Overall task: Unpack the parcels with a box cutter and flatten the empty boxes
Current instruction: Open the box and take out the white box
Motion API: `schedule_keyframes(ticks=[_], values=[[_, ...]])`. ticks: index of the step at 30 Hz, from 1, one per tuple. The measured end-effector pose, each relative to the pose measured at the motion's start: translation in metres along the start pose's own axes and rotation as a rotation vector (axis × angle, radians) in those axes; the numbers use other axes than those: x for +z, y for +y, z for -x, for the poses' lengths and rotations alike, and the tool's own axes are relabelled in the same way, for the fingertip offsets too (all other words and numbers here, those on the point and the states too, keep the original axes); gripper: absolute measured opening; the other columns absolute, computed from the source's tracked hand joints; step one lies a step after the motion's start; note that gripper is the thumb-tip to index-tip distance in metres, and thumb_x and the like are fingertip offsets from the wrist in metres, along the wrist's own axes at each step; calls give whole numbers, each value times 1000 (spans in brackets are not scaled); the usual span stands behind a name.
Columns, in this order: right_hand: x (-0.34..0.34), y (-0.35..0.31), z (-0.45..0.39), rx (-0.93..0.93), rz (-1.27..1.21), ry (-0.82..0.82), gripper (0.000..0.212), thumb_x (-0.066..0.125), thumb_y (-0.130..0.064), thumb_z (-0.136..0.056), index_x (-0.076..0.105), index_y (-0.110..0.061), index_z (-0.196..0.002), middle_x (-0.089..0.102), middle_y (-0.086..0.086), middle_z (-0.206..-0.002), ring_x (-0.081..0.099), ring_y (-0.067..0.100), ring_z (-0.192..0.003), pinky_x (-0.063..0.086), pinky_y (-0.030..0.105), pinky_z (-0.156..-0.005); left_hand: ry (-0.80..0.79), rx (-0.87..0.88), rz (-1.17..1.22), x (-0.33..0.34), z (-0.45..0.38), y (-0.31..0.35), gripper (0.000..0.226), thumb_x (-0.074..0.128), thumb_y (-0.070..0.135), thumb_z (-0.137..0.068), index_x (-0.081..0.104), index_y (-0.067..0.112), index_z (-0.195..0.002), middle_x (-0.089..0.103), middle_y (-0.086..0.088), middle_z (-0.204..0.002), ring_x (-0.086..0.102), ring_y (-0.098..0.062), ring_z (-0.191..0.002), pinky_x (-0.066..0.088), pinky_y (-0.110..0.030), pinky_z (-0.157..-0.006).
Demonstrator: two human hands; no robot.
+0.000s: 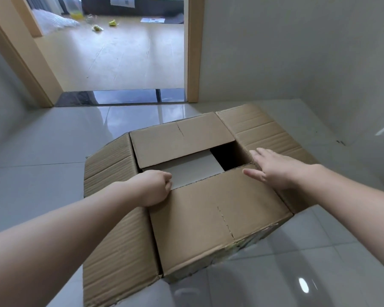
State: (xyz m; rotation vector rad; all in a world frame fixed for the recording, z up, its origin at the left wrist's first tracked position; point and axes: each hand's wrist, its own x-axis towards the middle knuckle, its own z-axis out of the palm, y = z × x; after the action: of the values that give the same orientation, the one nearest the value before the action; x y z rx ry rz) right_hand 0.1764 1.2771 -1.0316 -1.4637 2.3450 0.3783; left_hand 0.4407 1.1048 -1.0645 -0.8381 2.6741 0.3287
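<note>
A cardboard box [186,196] sat on the glossy grey tiled floor [42,140], just short of a doorway [120,63], with a plain wall [297,52] to its right. Its two side flaps were splayed outward, the left flap [115,218] sloping down to the floor and the right flap [264,129] spread toward the wall. The far flap [180,140] and near flap [208,213] lay almost level over the opening, leaving a gap between them. Through that gap showed a pale grey sheet [191,169] and, beside it on the right, a dark hollow [226,156]. The left hand [153,187] was curled, its fingers hooked over the left end of the near flap's edge and gripping it. The right hand [273,167] lay flat with fingers straight, touching the box at the corner where the near flap met the right flap, holding nothing. Beyond the doorway a wooden floor [120,52] carried a heap of bubble wrap [53,21], a clear bag with yellow contents [75,9], small yellow scraps [104,25] and a sheet of paper [153,19], all well apart from the box.
</note>
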Motion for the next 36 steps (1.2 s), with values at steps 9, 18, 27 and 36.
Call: schedule_keyframes(ticks=[9, 18, 27, 36], values=[[-38, -61, -3, -227, 58, 103, 95, 12, -78, -78, 19, -20, -152, 14, 7, -160, 11, 20, -147, 14, 32, -119, 348, 73, -250, -45, 2, -16, 55, 39, 31, -95, 25, 14, -146, 15, -8, -157, 17, -23, -143, 16, -34, -114], [-51, -112, -43, -297, 153, 83, 64, 32, -63, -94, 37, -22, -142, 43, 5, -139, 41, 24, -126, 37, 37, -105, 247, -273, -185, -81, -84, -79, 87, 51, 31, -89, -6, 14, -152, -17, -9, -158, -14, -27, -146, -1, -45, -119], [-25, -128, -77, -142, 145, 28, 54, 34, -59, -95, 46, -18, -128, 50, 6, -120, 49, 24, -107, 44, 36, -87, 101, -314, 28, -43, -116, -111, 99, 55, 55, -86, -7, 16, -152, -10, -3, -160, -5, -22, -147, 5, -45, -119], [-14, -132, -77, -81, 264, -12, 96, 52, -74, -77, 18, -22, -149, 26, 13, -148, 27, 31, -133, 25, 48, -112, 401, -193, 34, -41, -107, -83, 81, 49, 43, -92, 2, 16, -152, -7, -8, -160, -10, -23, -147, -5, -41, -119]])
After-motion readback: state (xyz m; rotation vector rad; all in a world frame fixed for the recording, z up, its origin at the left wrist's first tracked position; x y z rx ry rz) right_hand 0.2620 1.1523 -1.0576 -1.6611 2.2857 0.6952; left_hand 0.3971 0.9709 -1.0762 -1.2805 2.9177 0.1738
